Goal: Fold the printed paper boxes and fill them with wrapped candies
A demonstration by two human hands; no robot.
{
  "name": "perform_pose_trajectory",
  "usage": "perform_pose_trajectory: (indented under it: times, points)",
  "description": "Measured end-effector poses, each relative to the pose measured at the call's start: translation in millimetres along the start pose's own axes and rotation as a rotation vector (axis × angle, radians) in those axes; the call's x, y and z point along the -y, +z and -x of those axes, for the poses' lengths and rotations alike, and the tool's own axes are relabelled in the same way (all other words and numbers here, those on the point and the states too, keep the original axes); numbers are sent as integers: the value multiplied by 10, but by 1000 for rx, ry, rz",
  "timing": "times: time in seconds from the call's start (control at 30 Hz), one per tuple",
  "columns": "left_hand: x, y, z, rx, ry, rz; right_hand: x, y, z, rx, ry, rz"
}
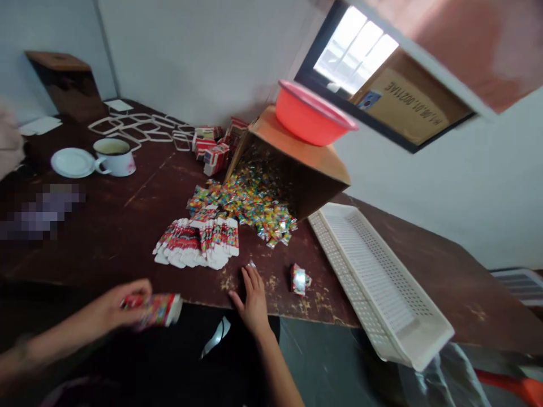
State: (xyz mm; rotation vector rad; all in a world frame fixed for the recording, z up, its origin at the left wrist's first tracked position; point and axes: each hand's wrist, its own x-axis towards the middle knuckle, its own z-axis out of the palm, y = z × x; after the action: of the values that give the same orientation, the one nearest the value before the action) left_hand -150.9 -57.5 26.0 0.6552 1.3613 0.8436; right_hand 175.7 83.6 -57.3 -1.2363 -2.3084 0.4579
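In my left hand (121,305) is a small red printed carton (161,310) with a white end, held over the table's front edge and slightly blurred. My right hand (253,297) rests on the tabletop, thumb and fingers apart, a tiny shiny clear piece (251,264) by its fingertips. To its right lies a small red carton (299,280) with a bright glare on it. Flattened red cartons (197,243) are fanned out beyond my hands. Behind them, colourful sweets in clear packets (250,203) spill from a tipped cardboard box (316,167).
A pink basin (314,116) sits on the cardboard box. The long white plastic basket (382,277) overhangs the table's front edge at the right. Farther back are red cartons (216,158), white frames (136,129), a mug (116,161) and a white lid (73,163).
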Motion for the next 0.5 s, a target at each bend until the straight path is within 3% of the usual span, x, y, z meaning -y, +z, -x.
perform_pose_trajectory:
  times: [0.07,0.17,0.23,0.3,0.4,0.5]
  points:
    - [-112,159,-138,1,12,226,87,-11,424,-9,-2,-73]
    - [-152,489,-379,-12,55,246,311,-152,682,-142,132,-273]
    - [-113,718,-480,74,91,189,527,-297,628,-259,277,-439]
    - [-65,903,-507,206,99,135,745,-448,457,-295,353,-585]
    - [-16,1051,-456,361,73,75,941,-614,148,-285,284,-594]
    - [13,1076,-396,444,64,58,964,-638,-29,-317,217,-477]
